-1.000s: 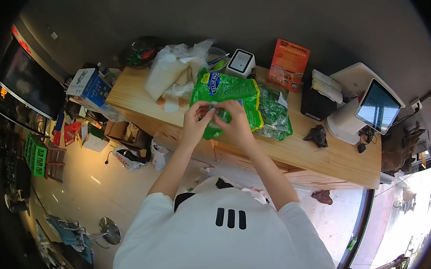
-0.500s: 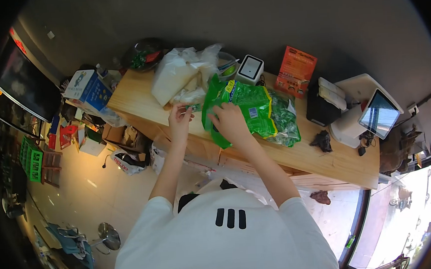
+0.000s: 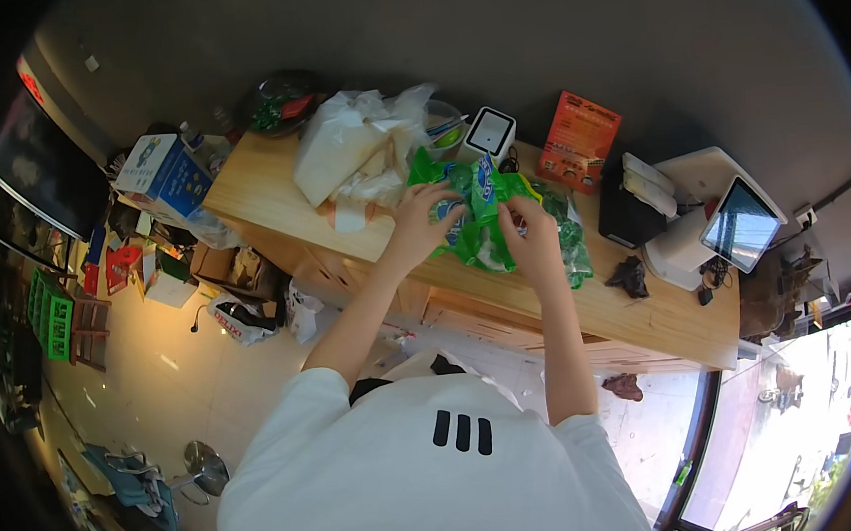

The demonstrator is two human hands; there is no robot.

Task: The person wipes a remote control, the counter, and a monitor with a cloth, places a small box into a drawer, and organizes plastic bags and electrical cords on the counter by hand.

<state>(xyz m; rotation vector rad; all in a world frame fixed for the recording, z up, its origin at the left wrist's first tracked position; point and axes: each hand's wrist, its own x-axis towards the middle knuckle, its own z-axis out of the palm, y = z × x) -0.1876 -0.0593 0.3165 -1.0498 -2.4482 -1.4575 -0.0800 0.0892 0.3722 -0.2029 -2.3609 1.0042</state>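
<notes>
A green plastic bag point(image 3: 483, 232) with blue and white print lies crumpled on the wooden counter point(image 3: 365, 250). My left hand point(image 3: 427, 223) is at the bag's left side, fingers curved around a piece with blue print. On the right, my right hand point(image 3: 529, 227) pinches the bag's green plastic near its middle. Clear and green crinkled packaging point(image 3: 572, 240) sits just right of that hand. Behind my left hand is a large whitish plastic bag point(image 3: 338, 148).
An orange sign point(image 3: 581, 141), a small white device point(image 3: 489, 133) and a tablet on a stand point(image 3: 742, 225) stand along the counter's back and right. A dark crumpled piece point(image 3: 629, 276) lies near the front edge. A blue and white box point(image 3: 166, 175) is at the left.
My left hand has moved right onto the green bag. My right hand has shifted right and now pinches the plastic. The bag has gone from spread flat to bunched up, its printed part raised.
</notes>
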